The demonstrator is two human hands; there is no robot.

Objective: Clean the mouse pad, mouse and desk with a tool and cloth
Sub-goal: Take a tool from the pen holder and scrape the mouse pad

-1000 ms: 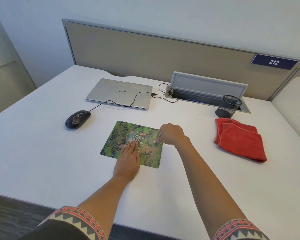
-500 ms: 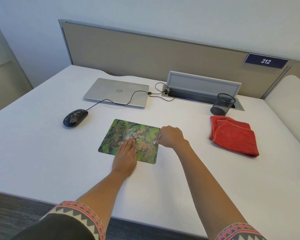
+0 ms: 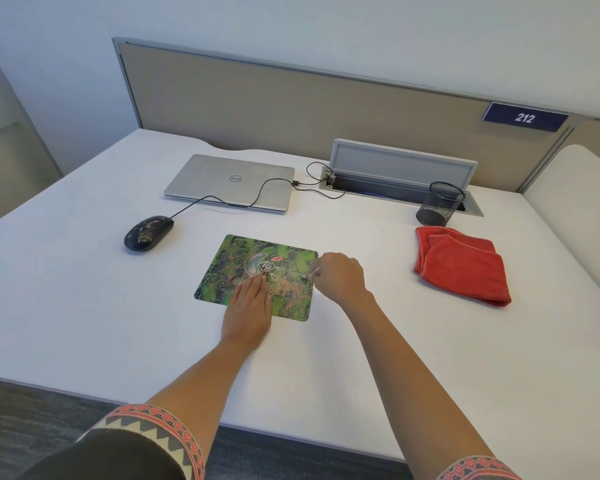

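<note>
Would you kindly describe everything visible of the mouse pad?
The mouse pad is a thin rectangle with rounded corners, printed in green with dark lettering and a central emblem. Brownish specks dirty its right half. It lies flat on the white desk. The left hand presses flat on it; the right hand holds a small tool at its right edge.

The pad is a green patterned rectangle lying flat and slightly skewed on the white desk. Brownish specks cover its right half, and the left hand presses flat on its near edge. The mouse, black, wired and flecked with specks, sits apart at the pad's far left. The tool, pale and too small to make out, is pinched in the right hand at the pad's right edge. The cloth, red and folded, lies well to the pad's right.
</note>
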